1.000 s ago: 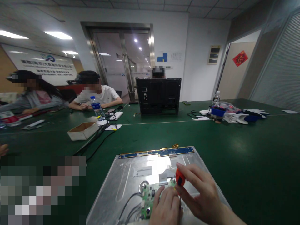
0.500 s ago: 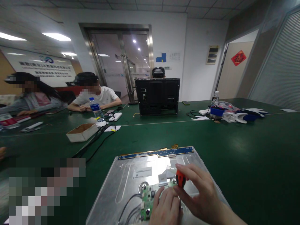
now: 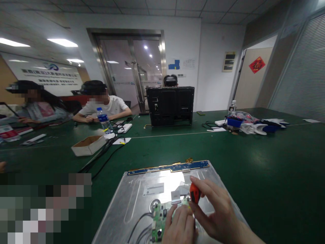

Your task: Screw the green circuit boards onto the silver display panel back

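The right hand (image 3: 219,208) pinches the red-and-black handle of a screwdriver (image 3: 195,194) between thumb and fingers, the tool standing roughly upright over the right side of a green circuit board (image 3: 159,217). The left hand (image 3: 179,225) lies across that board, fingers bent and close together beside the shaft; whether they grip anything underneath, I cannot tell. The board sits on the back of a flat metal panel (image 3: 132,196), which rests on the green worktop (image 3: 269,189) directly in front of the person.

The screwdriver looks light and stiff, its rounded handle best held as it is now — high, by the fingertips, where it can turn freely. The board is probably thin, rigid and fragile, so its bare edges make a safer hold than the raised parts. The flat ribbon (image 3: 175,196) and the dark cables (image 3: 137,223) look soft and easily strained — no place to pull. The panel seems broad, smooth and rather slippery; it would want two hands at opposite edges, clear of the blue strip (image 3: 152,169) along its far side.
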`<state>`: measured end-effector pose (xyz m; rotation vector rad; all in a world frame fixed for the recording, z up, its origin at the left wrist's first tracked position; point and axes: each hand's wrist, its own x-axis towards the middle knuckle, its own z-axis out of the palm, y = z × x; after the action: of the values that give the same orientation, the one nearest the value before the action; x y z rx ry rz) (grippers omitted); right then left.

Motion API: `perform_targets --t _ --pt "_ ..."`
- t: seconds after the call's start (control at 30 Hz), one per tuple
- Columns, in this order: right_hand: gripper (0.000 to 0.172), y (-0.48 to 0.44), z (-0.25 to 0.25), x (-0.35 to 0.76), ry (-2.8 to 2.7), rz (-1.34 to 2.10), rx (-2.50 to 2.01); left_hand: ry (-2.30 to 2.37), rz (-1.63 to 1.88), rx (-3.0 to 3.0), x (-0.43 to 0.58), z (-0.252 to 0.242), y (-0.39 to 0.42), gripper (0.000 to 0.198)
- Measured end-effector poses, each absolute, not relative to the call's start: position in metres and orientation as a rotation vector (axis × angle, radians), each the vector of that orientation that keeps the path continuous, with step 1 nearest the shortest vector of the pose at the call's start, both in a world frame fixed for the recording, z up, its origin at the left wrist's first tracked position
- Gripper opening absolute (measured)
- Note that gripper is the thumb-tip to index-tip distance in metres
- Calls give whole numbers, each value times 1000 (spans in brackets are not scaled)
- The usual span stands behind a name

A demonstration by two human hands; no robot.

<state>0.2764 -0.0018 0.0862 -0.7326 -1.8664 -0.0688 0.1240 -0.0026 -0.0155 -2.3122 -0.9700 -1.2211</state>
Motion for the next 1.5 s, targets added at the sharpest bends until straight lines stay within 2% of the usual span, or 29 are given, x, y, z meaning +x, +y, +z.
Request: perform_targets --t 0.3,0.7,0.87,1.33,1.5 --pt "53 -4 88 276 -1806 -86 -762 -908 -1209 -2305 122 -14 -2 36" --pt "37 -1 85 273 -1798 -78 -721 -1048 -1144 -2397 124 -18 -6 22" --pt "38 -3 88 272 -1807 -73 -710 -989 -1325 -2260 129 -22 -2 34" --pt "44 -3 91 274 -1835 -55 -715 -997 -1244 -2341 127 -14 -4 39" --pt "49 -4 93 275 -1850 -49 -729 -969 -1441 -2197 135 -18 -1 46"
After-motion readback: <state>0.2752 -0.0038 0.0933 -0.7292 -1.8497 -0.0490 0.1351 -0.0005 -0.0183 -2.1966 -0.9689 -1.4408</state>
